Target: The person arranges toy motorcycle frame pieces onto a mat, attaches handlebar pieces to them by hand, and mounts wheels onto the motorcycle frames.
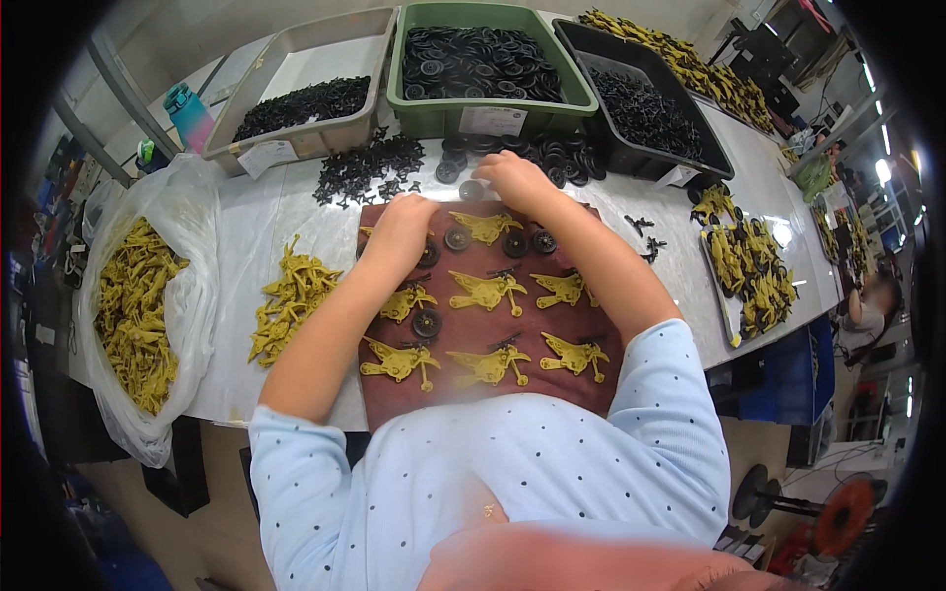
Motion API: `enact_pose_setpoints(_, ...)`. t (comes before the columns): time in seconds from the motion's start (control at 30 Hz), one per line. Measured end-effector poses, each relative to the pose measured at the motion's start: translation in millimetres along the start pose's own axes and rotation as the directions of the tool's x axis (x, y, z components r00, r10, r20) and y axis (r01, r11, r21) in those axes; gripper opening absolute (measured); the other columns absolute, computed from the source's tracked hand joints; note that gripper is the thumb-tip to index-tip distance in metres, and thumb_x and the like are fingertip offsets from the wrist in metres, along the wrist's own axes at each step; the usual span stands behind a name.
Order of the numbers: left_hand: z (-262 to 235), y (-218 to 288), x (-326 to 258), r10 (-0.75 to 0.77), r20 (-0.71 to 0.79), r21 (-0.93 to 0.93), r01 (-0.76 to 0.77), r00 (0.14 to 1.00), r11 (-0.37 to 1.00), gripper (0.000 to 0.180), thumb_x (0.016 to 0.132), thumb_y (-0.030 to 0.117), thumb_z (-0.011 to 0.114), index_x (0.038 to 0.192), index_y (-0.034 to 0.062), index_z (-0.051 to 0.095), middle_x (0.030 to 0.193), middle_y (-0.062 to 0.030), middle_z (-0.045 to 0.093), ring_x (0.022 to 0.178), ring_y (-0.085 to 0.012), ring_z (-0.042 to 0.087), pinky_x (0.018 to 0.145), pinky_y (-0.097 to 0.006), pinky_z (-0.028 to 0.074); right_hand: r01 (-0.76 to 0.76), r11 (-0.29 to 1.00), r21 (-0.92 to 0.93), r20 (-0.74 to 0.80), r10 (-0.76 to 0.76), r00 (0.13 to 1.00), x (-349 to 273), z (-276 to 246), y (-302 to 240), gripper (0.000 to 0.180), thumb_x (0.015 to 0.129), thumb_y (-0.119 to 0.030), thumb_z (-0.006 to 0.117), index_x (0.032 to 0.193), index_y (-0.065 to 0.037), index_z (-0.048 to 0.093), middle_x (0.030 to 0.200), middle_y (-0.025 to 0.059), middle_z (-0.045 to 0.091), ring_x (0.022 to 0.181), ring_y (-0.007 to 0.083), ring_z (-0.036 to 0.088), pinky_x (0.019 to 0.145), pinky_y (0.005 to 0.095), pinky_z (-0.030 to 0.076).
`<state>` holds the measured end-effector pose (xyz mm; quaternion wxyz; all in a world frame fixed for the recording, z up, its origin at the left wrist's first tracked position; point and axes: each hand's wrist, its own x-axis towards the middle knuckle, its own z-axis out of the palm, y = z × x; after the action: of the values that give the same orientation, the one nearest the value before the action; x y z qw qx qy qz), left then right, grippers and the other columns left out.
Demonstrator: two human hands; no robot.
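A reddish-brown mat (493, 394) lies before me with rows of yellow plastic frame-shaped parts (483, 291), some with black wheels (427, 323) beside or on them. Over the mat's far left corner, my left hand (402, 229) has its fingers curled together; anything between them is hidden. My right hand (514, 182) reaches past the far edge with bent fingers, at a pile of loose black wheels (567, 158). One greyish, shiny wheel (471, 190) shows just under its fingertips; whether they grip it is not clear. Small black pieces (370, 167) lie heaped beyond my left hand.
Along the back stand a beige bin (222, 138), a green bin of wheels (443, 118) and a black bin (631, 158). A plastic bag of yellow parts (192, 325) and a loose heap (294, 300) are left. Yellow-and-black assemblies (754, 276) fill a tray at right.
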<state>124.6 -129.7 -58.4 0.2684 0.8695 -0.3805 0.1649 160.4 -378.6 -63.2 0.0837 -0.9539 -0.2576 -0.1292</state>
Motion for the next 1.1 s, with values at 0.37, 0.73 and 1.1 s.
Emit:
enact_pose_setpoints(0.37, 57.8, -35.9, 76.1, -0.203, 0.075, 0.215, 0.183, 0.976, 0.959, 0.019, 0.080, 0.008, 0.056, 0.098, 0.0049, 0.062, 0.095, -0.0196, 0.059, 0.094, -0.0363, 0.058, 0.080, -0.044, 0.051, -0.026, 0.991, -0.133, -0.164, 0.004, 0.986, 3.5, -10.9, -0.4, 0.014, 0.076, -0.008, 0.054, 0.085, -0.006, 0.064, 0.089, 0.0095, 0.061, 0.089, 0.0261, 0.059, 0.074, 0.0369, 0.052)
enact_pose_setpoints(0.73, -26.6, 87.3, -57.4, -0.090, 0.258, 0.080, 0.072, 0.962, 0.994, 0.040, 0.062, 0.018, 0.077, 0.097, 0.0038, 0.065, 0.090, -0.0071, 0.059, 0.091, -0.0235, 0.054, 0.080, -0.036, 0.039, -0.558, 0.607, 0.566, 0.526, 0.256, 0.811, -122.3, -83.1, -80.0, 0.015, 0.086, -0.009, 0.062, 0.096, 0.002, 0.064, 0.073, 0.0081, 0.064, 0.063, 0.0119, 0.061, 0.057, 0.0268, 0.049)
enact_pose_setpoints(1.1, -23.7, 90.1, -68.0, -0.058, 0.161, 0.105, 0.041, 0.985, 0.994, 0.039, 0.062, 0.021, 0.079, 0.094, 0.0017, 0.066, 0.093, -0.0063, 0.058, 0.093, -0.0219, 0.052, 0.081, -0.036, 0.037, -0.633, 0.621, 0.462, 0.551, 0.358, 0.754, -134.9, -79.4, -97.1, 0.018, 0.083, -0.011, 0.061, 0.095, 0.002, 0.066, 0.091, 0.0193, 0.067, 0.086, 0.0338, 0.064, 0.078, 0.0389, 0.050)
